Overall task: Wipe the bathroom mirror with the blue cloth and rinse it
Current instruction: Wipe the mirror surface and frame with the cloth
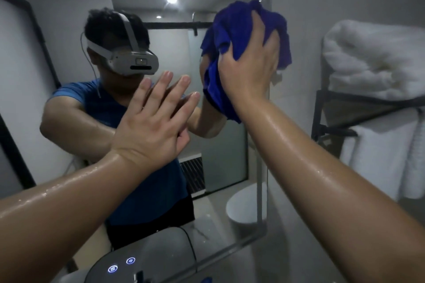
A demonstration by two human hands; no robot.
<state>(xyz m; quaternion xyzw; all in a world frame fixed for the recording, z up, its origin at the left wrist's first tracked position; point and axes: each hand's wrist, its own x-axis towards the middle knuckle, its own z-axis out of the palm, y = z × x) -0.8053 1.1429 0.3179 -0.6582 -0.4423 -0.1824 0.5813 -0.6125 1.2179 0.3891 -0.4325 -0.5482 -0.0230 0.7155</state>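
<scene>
The bathroom mirror (69, 18) fills the left and middle of the head view, its right edge running down near the wall. My right hand (250, 60) presses a bunched blue cloth (232, 25) against the glass close to that upper right edge. My left hand (154, 122) lies flat on the mirror at mid height, fingers spread, holding nothing. Both forearms are wet. The mirror reflects a person in a blue shirt wearing a headset.
White folded towels (377, 60) sit on a black wall rack (326, 108) to the right, with more towels hanging below. Two lit touch buttons (122, 264) glow at the mirror's bottom. The mirror reflects a frosted shower door and a white toilet.
</scene>
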